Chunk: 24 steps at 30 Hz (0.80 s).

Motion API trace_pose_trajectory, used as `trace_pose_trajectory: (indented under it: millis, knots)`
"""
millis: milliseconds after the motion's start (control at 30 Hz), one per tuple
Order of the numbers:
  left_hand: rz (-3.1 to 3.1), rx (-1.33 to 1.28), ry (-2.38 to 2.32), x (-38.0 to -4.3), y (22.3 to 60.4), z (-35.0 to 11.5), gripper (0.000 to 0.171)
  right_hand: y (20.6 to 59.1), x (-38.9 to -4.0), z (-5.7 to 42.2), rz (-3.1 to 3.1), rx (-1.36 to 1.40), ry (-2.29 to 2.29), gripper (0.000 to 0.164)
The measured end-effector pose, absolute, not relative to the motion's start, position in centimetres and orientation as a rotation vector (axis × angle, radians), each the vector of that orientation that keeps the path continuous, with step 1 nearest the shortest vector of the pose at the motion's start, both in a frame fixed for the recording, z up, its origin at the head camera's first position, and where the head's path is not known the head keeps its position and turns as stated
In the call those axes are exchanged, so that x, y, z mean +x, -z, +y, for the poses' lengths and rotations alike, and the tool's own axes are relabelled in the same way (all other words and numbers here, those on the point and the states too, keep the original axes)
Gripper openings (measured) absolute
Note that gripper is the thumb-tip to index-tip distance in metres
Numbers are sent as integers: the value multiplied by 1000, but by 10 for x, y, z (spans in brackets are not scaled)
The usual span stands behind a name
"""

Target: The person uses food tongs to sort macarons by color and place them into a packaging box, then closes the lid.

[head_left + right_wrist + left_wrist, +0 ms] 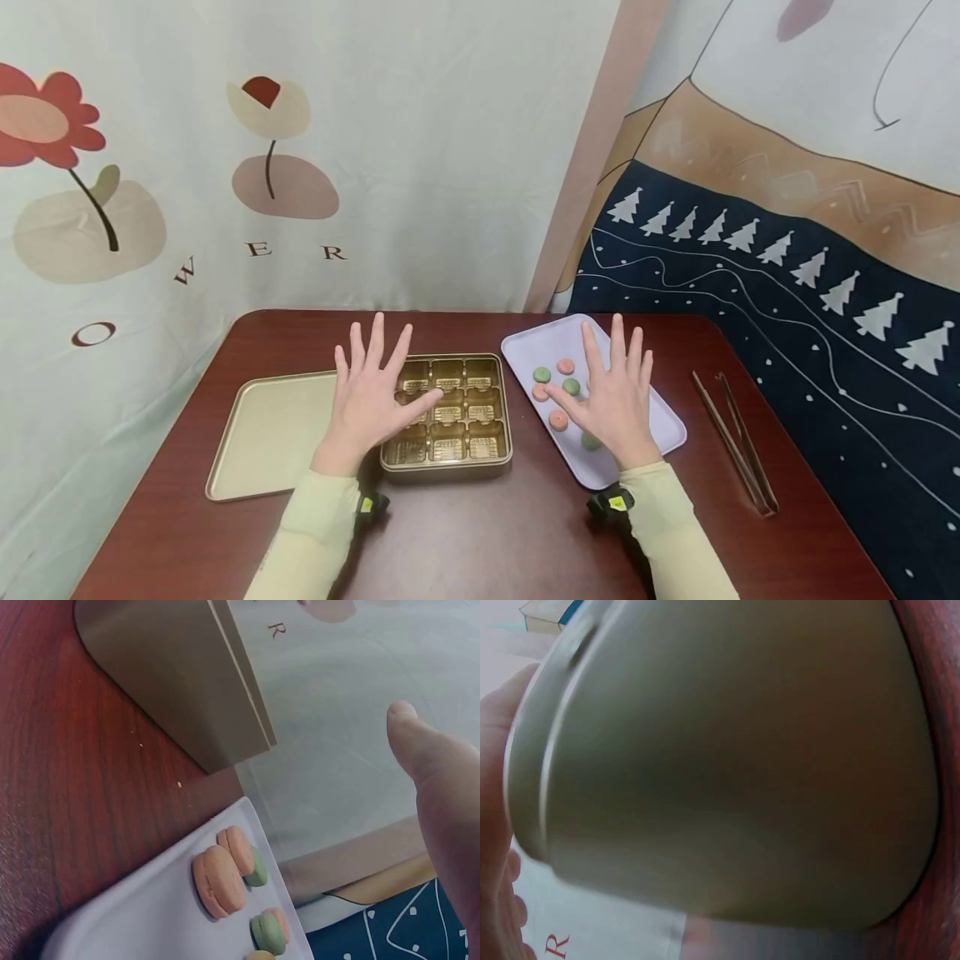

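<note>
My left hand is held with fingers spread over the left side of a gold tin box, which has a gold insert of several square compartments. The tin's side wall fills most of the left wrist view. My right hand, also spread and holding nothing, hovers above a pale lilac tray. Pink macarons and green macarons lie on that tray, some partly hidden behind the hand. The right wrist view shows my thumb well apart from the pink macaron.
A gold lid lies flat to the left of the tin, partly behind my left arm. Metal tongs rest on the right side of the dark red wooden table. Printed curtains hang behind the table.
</note>
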<state>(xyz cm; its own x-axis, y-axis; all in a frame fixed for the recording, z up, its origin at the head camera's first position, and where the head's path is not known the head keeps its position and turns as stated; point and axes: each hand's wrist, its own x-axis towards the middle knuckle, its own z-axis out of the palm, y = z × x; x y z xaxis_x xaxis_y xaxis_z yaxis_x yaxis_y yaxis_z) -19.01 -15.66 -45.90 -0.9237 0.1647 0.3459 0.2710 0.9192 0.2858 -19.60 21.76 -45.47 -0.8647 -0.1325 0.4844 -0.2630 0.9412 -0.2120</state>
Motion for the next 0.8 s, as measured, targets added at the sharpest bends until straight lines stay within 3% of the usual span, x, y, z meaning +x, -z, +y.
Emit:
trace_pose_trajectory:
  millis: [400, 800]
  knots:
    - [-2931, -345, 738, -191, 454, -180, 99, 442, -199, 261, -2834, 43, -443, 107]
    - [-2927, -566, 1001, -189, 450, -197, 92, 430, -191, 324, -2905, -224, -438, 110]
